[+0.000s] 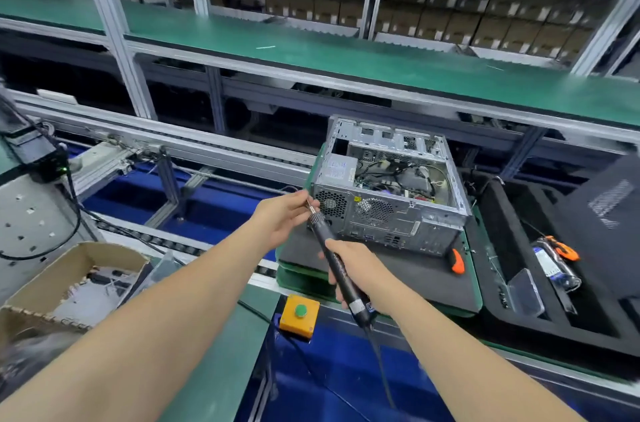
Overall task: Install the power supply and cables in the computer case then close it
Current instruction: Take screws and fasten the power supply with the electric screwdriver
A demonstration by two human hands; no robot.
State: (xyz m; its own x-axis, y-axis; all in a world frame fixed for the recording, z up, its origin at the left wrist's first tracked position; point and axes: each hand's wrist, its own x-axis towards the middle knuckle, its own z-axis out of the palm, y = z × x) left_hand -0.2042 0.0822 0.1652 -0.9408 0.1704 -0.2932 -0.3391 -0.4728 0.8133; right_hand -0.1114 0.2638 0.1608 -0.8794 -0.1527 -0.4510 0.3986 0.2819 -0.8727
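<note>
**While the computer case (pixel 408 214) lay open on a mat (pixel 398 269), two hands held a screwdriver (pixel 329 248)**

Its power supply (pixel 337 172) sat at the left end. Just in front, the right hand (pixel 353 266) gripped the screwdriver's barrel; the left hand (pixel 280 219) pinched its tip.

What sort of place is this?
Most likely a factory assembly line for computers: an open computer case sits on a conveyor pallet, the right hand grips a corded electric screwdriver, and cartons are stacked behind.

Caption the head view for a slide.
Right hand grips an electric screwdriver while the left hand pinches its tip, beside the open computer case.
</note>
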